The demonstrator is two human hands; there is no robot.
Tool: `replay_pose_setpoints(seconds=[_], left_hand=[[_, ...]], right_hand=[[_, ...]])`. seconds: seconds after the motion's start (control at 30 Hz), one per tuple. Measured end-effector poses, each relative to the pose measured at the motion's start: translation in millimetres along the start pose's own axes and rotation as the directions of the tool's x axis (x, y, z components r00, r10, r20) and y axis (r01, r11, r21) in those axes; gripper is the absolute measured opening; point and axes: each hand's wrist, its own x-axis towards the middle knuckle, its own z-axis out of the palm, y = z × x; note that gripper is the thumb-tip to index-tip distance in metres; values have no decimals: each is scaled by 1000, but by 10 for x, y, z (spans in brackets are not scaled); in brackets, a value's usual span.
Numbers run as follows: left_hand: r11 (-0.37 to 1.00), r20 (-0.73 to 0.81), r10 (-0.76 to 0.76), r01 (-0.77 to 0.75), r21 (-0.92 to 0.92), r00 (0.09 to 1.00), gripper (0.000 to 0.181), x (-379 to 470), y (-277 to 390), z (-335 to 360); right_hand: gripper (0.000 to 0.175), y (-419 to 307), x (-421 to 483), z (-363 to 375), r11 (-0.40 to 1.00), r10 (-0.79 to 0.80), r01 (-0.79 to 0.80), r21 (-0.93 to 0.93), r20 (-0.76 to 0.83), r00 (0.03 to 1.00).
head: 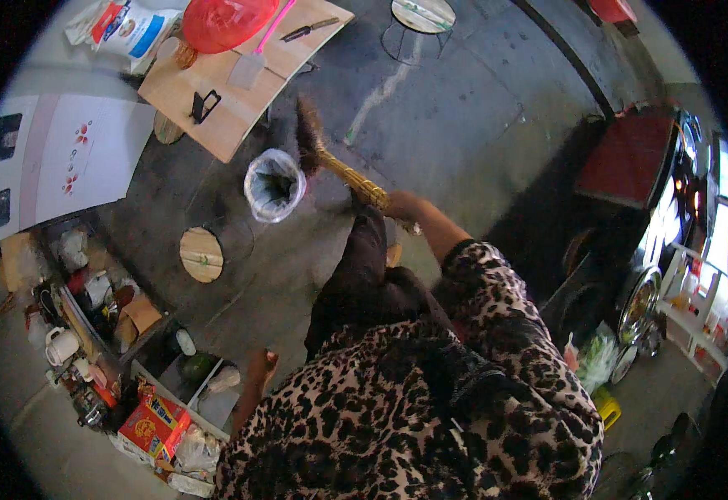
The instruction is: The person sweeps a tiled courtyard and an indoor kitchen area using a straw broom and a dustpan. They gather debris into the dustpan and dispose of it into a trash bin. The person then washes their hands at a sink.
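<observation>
My right hand is closed round the bound handle of a short straw broom. The broom's dark bristles, a little blurred, are at the floor just right of a lined waste bin. Some dark matter shows inside the bin's clear plastic liner. My left hand hangs low beside my body, near an open cabinet; its fingers look curled, but whether it holds anything is unclear.
A wooden table with a red basin, a pink-handled fly swatter and a knife stands ahead. Round stools stand on the floor. Left is a cluttered cabinet; right, a three-wheeled vehicle.
</observation>
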Motion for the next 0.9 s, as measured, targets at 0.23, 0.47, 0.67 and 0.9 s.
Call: replay_pose_setpoints(seconds=[0.23,0.47,0.67,0.9], left_hand=[[982,-136,-81,103,157,987,30,-325,525,302],[984,-131,121,-136,-112,984,37,163,1079,-37],[1000,-110,-6,8,21,994,35,623,1425,-433],[992,-10,15,-13,126,1000,33,994,2329,-634]], right_hand=[[36,436,469,105,927,239,-277,-252,-173,955],[36,2063,-720,-483,867,491,-498,25,-214,844],[44,2789,-1598,-743,699,714,-669,252,-184,676],[42,3035,-2340,-605,554,792,-716,425,-2,611]])
